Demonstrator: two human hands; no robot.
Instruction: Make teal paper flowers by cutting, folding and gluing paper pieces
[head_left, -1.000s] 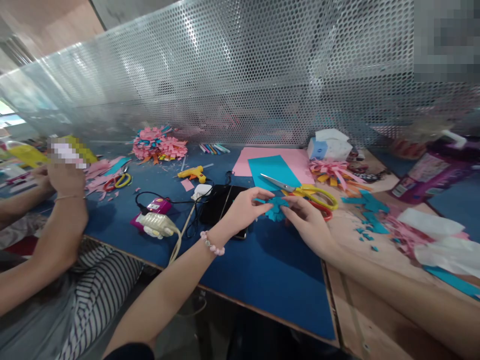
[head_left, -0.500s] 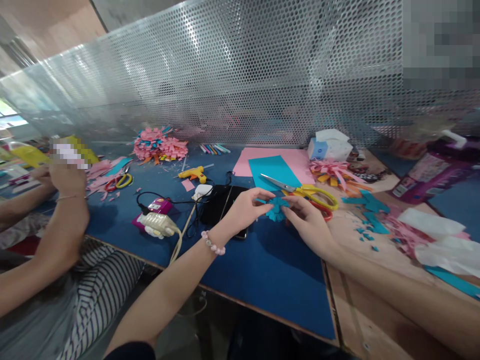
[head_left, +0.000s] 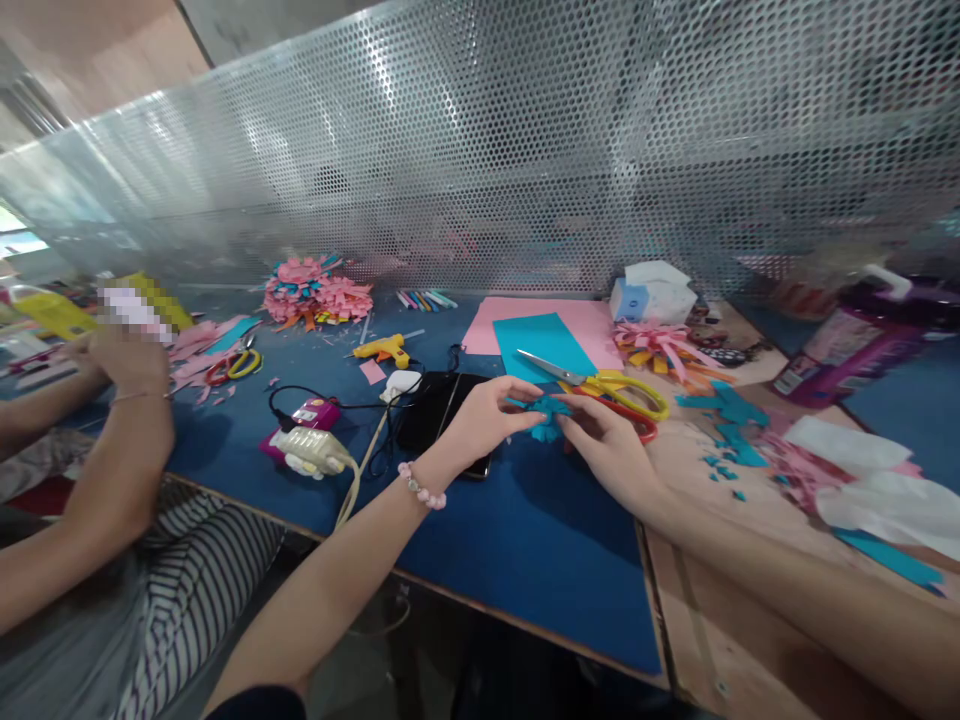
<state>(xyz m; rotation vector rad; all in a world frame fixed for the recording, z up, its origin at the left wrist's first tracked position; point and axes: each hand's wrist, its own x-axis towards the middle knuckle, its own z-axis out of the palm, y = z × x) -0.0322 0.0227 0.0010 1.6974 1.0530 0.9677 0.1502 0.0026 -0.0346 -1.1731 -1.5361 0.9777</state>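
Note:
Between my two hands, above the blue tabletop [head_left: 525,560], is a blue paper flower [head_left: 547,420] with fringed petals. My left hand [head_left: 487,420], with a pink bead bracelet [head_left: 421,487] at the wrist, pinches its left side. The fingertips of my right hand [head_left: 611,450] close on its right edge. Just behind the right hand lie scissors [head_left: 622,392] with yellow and red handles, their blades over a blue paper sheet [head_left: 544,345]. A black phone-like slab [head_left: 431,420] sits partly under my left hand.
A yellow glue gun [head_left: 386,350], a power strip [head_left: 311,450] with cables and pink paper flowers [head_left: 315,290] stand to the left. Blue scraps [head_left: 731,430], a tissue pack [head_left: 652,295] and a purple bottle [head_left: 855,335] are at right. Another person's arm [head_left: 127,470] is far left.
The view has shifted slightly, moving the table items a little left. Both hands still hold the blue paper flower, with only small finger movement.

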